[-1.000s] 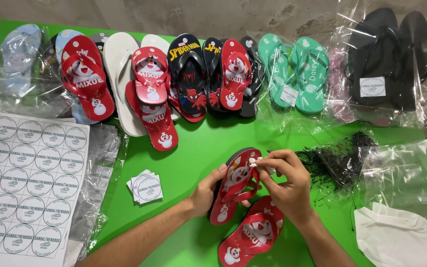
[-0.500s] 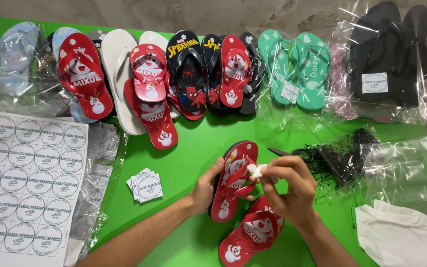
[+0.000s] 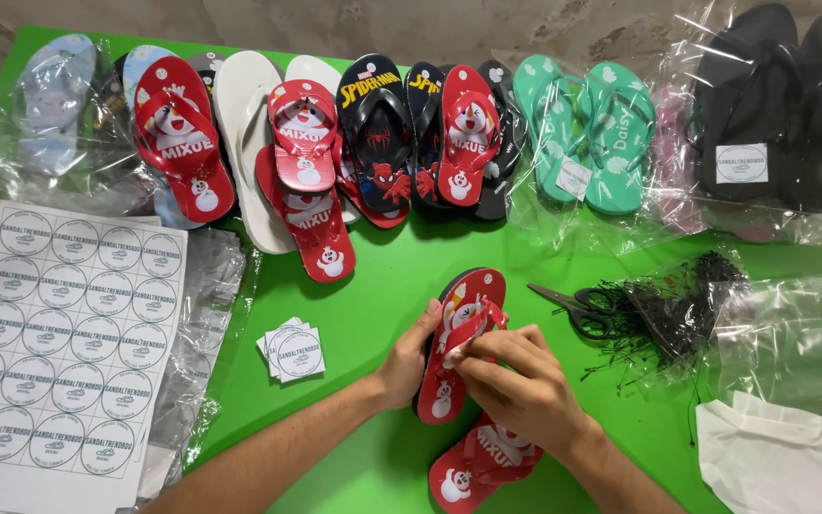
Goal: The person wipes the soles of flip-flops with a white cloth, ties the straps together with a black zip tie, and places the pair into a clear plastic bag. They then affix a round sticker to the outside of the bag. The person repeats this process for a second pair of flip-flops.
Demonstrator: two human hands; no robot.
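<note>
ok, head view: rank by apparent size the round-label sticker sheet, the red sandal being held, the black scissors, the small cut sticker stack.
1. White paper sheet of round stickers, though it lies nearer the camera.
2. Red rubber sandal held by both hands.
3. Black-handled scissors.
4. Small stack of cut square stickers, close to the scissors in size.

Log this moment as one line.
left hand: steadies red sandal | right hand: fingers pinch its strap | second red sandal below | scissors beside

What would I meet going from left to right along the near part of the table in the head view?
Sheet of round labels → small stack of cut labels → left hand → red flip-flop → right hand → scissors → white cloth.
</note>
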